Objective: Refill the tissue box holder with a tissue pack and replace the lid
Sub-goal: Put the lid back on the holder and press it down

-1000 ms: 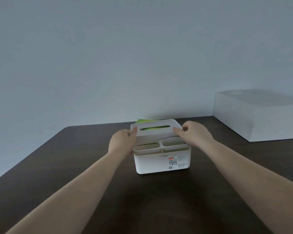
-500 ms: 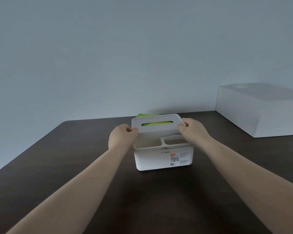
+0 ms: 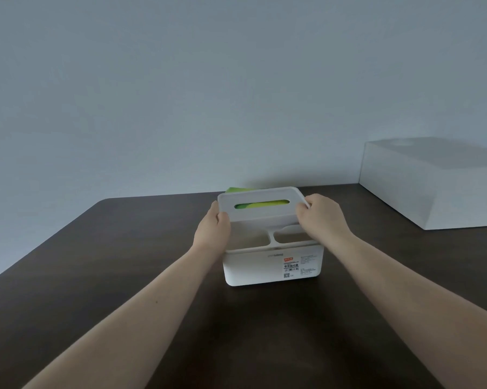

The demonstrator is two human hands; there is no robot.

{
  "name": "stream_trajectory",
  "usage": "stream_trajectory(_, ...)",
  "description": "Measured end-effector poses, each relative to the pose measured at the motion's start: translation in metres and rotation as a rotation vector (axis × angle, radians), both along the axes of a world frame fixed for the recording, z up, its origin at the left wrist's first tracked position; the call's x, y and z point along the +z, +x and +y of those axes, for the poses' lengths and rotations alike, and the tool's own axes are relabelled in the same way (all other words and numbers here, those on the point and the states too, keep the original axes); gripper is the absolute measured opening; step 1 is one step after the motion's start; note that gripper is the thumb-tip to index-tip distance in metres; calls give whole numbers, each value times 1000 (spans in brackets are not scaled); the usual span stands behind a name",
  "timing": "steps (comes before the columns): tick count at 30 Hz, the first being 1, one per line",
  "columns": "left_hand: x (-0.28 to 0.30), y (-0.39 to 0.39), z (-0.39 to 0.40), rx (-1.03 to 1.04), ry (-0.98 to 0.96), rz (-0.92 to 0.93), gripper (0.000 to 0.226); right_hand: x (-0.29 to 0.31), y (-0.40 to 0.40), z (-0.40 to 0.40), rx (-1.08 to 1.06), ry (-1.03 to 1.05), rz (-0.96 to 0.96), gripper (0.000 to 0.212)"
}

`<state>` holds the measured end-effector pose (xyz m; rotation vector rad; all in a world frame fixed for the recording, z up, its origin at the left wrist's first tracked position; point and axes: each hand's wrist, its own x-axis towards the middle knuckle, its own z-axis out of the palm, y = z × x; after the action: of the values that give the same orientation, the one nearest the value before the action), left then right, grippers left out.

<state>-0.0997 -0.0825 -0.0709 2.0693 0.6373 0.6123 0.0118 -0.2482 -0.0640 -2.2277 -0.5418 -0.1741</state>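
Note:
A white tissue box holder (image 3: 264, 266) with a label on its front stands mid-table. Its white lid (image 3: 260, 212), with a long slot, is lifted above the holder and tilted toward me. My left hand (image 3: 212, 230) grips the lid's left end and my right hand (image 3: 320, 217) grips its right end. A green tissue pack (image 3: 260, 205) shows through the slot and peeks past the lid's far left corner; whether it lies in the holder or behind it is hidden. Small front compartments of the holder are visible under the lid.
The dark brown table (image 3: 124, 276) has a rounded far left corner. A large white box (image 3: 433, 189) sits at the far right against the pale wall.
Both hands have raised the lid off the holder and tilted it up; the front compartments are now more exposed. The camera view has shifted slightly.

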Motion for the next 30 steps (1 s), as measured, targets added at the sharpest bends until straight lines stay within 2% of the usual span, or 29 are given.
stream_trajectory(5, 1, 3, 2, 11, 24, 90, 26, 1, 4, 5, 42, 25, 123, 13)
stream_trajectory(7, -1, 6, 1, -2, 10, 99, 33, 2, 5, 7, 74, -13, 144, 21)
stream_trajectory(9, -3, 7, 0, -9, -8, 121, 55, -1, 8, 9, 77, -79, 122, 26)
stream_trajectory(10, -4, 9, 2, -17, -2, 113, 59, -3, 9, 10, 69, -99, 106, 28)
stream_trajectory(13, -2, 9, 6, -26, 77, 120, 57, -10, 9, 11, 39, -89, 60, 33)
stream_trajectory(15, -1, 10, 9, -11, 133, 160, 56, -13, 11, 11, 13, -100, 66, 46)
stream_trajectory(16, -1, 11, 9, -1, 157, 180, 56, -13, 12, 10, 11, -121, 56, 44)
stream_trajectory(18, -1, 14, 12, 21, 203, 216, 53, -15, 15, 9, 10, -158, 6, 23)
stream_trajectory(20, -3, 18, 15, 37, 248, 223, 38, -14, 18, 9, 6, -195, -35, 16)
stream_trajectory(22, -5, 20, 18, 53, 271, 232, 27, -13, 19, 9, 0, -234, -79, 21)
stream_trajectory(27, -4, 19, 14, 63, 281, 238, 47, -11, 15, 5, -18, -270, -84, 27)
stream_trajectory(30, -2, 15, 8, 92, 288, 264, 48, -10, 9, 3, -46, -295, -115, 43)
